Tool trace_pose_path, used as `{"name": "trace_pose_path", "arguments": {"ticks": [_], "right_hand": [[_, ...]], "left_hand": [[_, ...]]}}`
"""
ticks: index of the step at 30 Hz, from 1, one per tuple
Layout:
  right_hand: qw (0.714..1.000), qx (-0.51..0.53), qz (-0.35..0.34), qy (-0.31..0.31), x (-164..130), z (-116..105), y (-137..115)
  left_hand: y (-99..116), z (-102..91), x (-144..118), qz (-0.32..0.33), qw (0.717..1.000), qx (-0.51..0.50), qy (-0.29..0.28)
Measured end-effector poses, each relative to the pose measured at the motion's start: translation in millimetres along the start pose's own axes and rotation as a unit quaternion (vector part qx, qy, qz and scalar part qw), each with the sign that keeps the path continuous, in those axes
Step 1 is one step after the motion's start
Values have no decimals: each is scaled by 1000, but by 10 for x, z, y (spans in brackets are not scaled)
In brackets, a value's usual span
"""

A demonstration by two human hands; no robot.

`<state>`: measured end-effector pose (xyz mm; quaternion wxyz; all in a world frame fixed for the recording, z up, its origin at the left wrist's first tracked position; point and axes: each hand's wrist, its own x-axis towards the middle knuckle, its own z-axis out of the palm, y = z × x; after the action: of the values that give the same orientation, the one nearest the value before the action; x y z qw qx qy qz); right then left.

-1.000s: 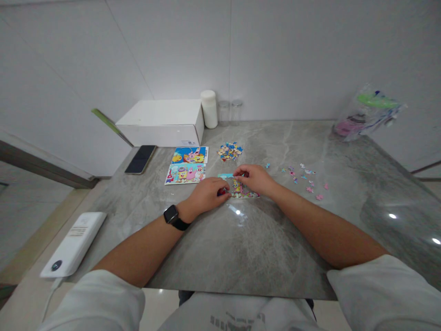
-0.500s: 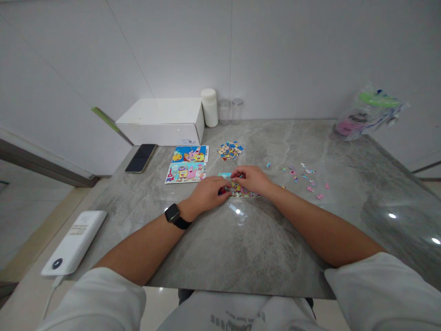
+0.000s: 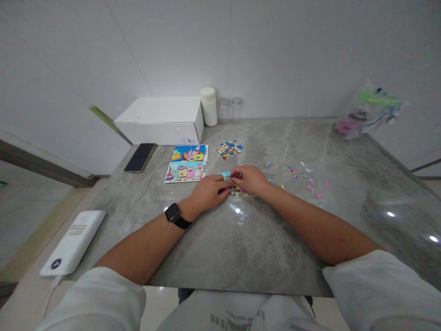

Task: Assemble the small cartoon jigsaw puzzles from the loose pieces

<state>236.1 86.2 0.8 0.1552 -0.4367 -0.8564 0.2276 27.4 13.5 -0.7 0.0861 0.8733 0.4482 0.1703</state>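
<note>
A partly covered cartoon jigsaw puzzle (image 3: pixel 241 191) lies flat on the grey table between my hands. My left hand (image 3: pixel 208 191), below a black watch, has its curled fingertips and thumb on the puzzle's left edge, gripping it. My right hand (image 3: pixel 251 178) reaches over the upper part of the puzzle with fingers and thumb pinched together; whatever is between them is hidden. To the left lie two cartoon picture cards, a blue card (image 3: pixel 189 153) above a light-blue card (image 3: pixel 185 172). A pile of puzzle pieces (image 3: pixel 229 150) sits behind the puzzle, and loose pink pieces (image 3: pixel 310 187) are scattered rightward.
At the back stand a white box (image 3: pixel 158 131), a white bottle (image 3: pixel 209 108) and two clear jars (image 3: pixel 236 112). A phone (image 3: pixel 140 157) lies at the left, a white power bank (image 3: pixel 74 241) at the near-left edge. A plastic bag (image 3: pixel 367 115) stands back right.
Both hands stay at the puzzle with only slight finger shifts. The whole view has moved a little; the cards, pile and loose pieces keep their places.
</note>
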Motion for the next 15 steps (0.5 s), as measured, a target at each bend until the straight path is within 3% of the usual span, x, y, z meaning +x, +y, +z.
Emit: {"name": "trace_pose_path", "arguments": {"ticks": [10,15], "right_hand": [[999,-30,8,27,-31,-183,21],[997,-68,-14,-23,-86,-270,16]], "left_hand": [[16,-4,7,-3,1000,4,-1],[15,-21,15,-4,1000,7,-2]]}}
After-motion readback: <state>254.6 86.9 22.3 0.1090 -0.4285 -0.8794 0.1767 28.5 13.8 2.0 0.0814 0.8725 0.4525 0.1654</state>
